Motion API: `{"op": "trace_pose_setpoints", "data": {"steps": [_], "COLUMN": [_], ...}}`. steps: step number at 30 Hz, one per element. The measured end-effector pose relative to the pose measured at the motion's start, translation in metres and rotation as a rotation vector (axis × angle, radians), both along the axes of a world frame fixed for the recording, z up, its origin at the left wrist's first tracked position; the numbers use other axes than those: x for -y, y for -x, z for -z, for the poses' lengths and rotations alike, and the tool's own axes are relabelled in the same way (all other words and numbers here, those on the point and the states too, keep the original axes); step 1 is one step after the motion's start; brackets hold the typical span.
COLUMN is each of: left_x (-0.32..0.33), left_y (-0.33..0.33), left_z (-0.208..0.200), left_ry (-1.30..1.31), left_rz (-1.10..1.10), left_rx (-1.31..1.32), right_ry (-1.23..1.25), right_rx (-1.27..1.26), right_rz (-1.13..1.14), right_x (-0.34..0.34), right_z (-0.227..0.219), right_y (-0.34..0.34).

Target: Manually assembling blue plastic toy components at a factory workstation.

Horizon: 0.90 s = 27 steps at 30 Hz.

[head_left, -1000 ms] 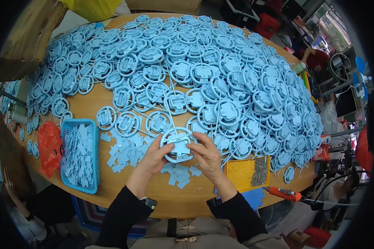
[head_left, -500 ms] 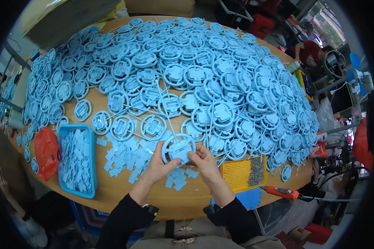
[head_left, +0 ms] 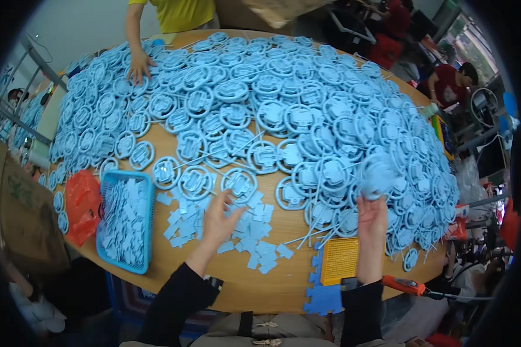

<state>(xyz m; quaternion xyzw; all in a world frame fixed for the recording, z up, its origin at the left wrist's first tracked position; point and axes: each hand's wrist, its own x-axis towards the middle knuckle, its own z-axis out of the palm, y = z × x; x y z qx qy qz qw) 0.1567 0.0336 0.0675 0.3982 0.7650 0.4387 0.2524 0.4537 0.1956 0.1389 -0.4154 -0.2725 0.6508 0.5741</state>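
Observation:
My left hand (head_left: 217,222) is at the near rim of a light-blue ring-shaped plastic part (head_left: 238,186), which looks like a toy steering wheel. Its thumb stands apart from its fingers, and the fingertips are partly hidden by the rim. Over on the right, my right hand (head_left: 371,217) is palm up with fingers apart. Just beyond its fingertips is a motion-smeared blue wheel part (head_left: 379,176), apparently loose above the pile. Flat light-blue plates (head_left: 255,231) lie scattered beside my left hand.
A heap of blue wheel parts (head_left: 307,75) with thin rods covers the table. A blue basket (head_left: 147,231) of plates and a red plastic bag (head_left: 82,202) stand left. By my right forearm are a yellow tray (head_left: 338,260), blue foam mat (head_left: 323,298) and orange electric screwdriver (head_left: 404,285). A co-worker's hand (head_left: 139,66) touches the heap.
Both hands held one wheel part together; now they are apart. My right hand has swung right to the heap, my left toward another wheel part. A yellow-shirted co-worker has come into view.

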Motion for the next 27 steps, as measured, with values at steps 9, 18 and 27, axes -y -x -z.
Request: {"op": "trace_pose_setpoints", "data": {"steps": [9,18,27], "left_x": [-0.058,-0.021,0.006], "left_y": [0.046,0.079,0.067], "left_z": [0.01,0.034,-0.023], "left_ry": [0.45,0.23,-0.223], "left_rz": [0.067,-0.085,-0.264], "left_rx": [-0.59,-0.18,0.385], "right_ry": [-0.374,-0.486,-0.153], "right_rx": [1.333,1.263,0.367], "right_rz": [-0.824,-0.821,-0.621], "right_x": [0.056,0.092,0.012], "right_z": [0.106,0.096,0.056], "right_y": [0.113,0.156,0.135]}}
